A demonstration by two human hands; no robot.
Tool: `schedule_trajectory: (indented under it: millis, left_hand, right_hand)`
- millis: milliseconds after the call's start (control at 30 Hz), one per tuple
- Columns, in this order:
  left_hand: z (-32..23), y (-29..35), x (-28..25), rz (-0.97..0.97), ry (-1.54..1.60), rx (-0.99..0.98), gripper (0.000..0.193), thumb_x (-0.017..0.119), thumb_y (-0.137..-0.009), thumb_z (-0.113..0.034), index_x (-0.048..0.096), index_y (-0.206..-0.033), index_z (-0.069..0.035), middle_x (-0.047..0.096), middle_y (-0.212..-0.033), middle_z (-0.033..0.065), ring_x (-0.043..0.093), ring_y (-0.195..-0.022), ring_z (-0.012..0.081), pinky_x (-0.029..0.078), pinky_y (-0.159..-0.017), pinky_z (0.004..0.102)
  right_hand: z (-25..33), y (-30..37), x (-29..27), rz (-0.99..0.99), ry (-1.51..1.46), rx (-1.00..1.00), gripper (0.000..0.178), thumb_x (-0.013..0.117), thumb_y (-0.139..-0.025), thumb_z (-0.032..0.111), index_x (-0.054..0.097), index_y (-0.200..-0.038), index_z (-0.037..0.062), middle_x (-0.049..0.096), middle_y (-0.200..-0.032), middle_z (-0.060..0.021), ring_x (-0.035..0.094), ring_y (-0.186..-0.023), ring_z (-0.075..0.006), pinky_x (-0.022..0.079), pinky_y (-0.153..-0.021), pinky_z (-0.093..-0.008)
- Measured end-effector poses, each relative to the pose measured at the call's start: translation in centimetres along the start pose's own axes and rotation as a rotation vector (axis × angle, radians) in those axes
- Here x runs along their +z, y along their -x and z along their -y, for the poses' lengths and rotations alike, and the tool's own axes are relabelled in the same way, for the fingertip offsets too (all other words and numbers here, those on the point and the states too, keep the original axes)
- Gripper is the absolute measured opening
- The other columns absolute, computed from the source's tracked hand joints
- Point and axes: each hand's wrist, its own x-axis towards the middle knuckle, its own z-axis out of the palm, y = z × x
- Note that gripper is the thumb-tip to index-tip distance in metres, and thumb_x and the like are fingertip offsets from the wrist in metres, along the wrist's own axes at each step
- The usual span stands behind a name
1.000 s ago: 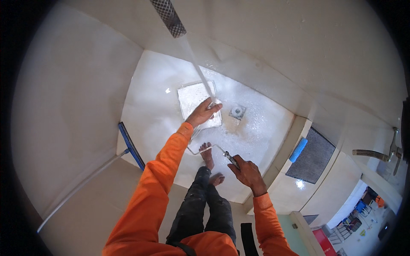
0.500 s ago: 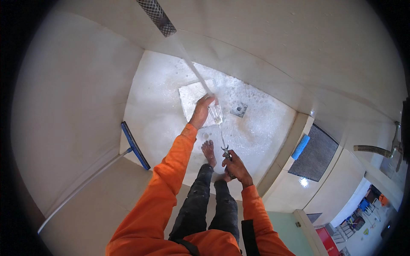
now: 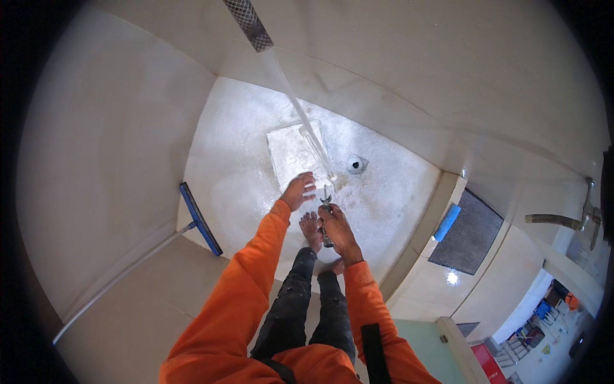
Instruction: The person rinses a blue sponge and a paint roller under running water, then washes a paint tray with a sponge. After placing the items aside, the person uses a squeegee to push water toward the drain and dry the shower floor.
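Observation:
My right hand (image 3: pixel 338 232) grips a hand tool by its dark handle. The tool (image 3: pixel 325 203) has a forked metal collar and a thin rod, with a pale wire-like head beyond it; its exact kind is unclear. Water (image 3: pixel 291 96) pours from a knurled metal spout (image 3: pixel 249 24) onto this head, which is blurred by the stream. Just left of the tool, my left hand (image 3: pixel 298 191) is open, fingers apart, holding nothing. Below the stream, a square pale plate (image 3: pixel 281 153) lies in the wet floor, beside a drain with a round dark hole (image 3: pixel 355 164).
A blue-headed floor squeegee (image 3: pixel 201 219) leans at the left wall. To the right, a blue roller sleeve (image 3: pixel 447 222) lies on a ledge by a grey mat (image 3: pixel 468 232). A curved tap (image 3: pixel 555 221) juts from the right wall. My bare foot (image 3: pixel 311 232) stands on the wet floor.
My left hand has drawn back toward me, off the tool's wire-like head. My right hand has moved left and slightly away from me with the tool.

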Motion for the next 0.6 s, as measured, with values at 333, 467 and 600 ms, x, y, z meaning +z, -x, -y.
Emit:
schedule_trajectory:
  millis: [333, 467, 600]
  left_hand:
    - [-1.4, -1.7, 3.3, 0.041, 0.684, 0.029, 0.041, 0.049, -0.100, -0.044, 0.053, -0.113, -0.005, 0.062, -0.106, 0.0146, 0.061, -0.093, 0.0292, 0.054, -0.078, 0.0409]
    - [-4.2, -1.2, 4.0, 0.178, 0.464, 0.041, 0.030, 0.054, -0.100, -0.036, 0.059, -0.113, -0.010, 0.062, -0.096, 0.0053, 0.057, -0.074, 0.0146, 0.049, -0.060, 0.0258]
    - [-6.8, -0.1, 5.4, 0.131, 0.395, 0.102, 0.032, 0.056, -0.100, -0.032, 0.063, -0.119, -0.008, 0.058, -0.090, -0.0008, 0.045, -0.064, 0.0092, 0.041, -0.052, 0.0210]
  right_hand:
    - [0.4, 2.2, -0.6, 0.176, -0.340, 0.058, 0.021, 0.052, -0.096, 0.026, 0.049, -0.106, 0.0077, 0.046, -0.064, -0.0010, 0.043, -0.040, -0.0142, 0.037, -0.038, -0.0293]
    - [-2.5, 2.2, -3.7, 0.173, -0.410, 0.058, 0.019, 0.051, -0.092, 0.025, 0.052, -0.102, 0.0093, 0.044, -0.063, 0.0005, 0.044, -0.043, -0.0151, 0.039, -0.041, -0.0316]
    - [-3.9, 2.1, -4.1, -0.036, -0.192, 0.030, 0.019, 0.053, -0.090, 0.029, 0.055, -0.094, 0.0108, 0.045, -0.067, 0.0027, 0.045, -0.049, -0.0138, 0.041, -0.046, -0.0307]
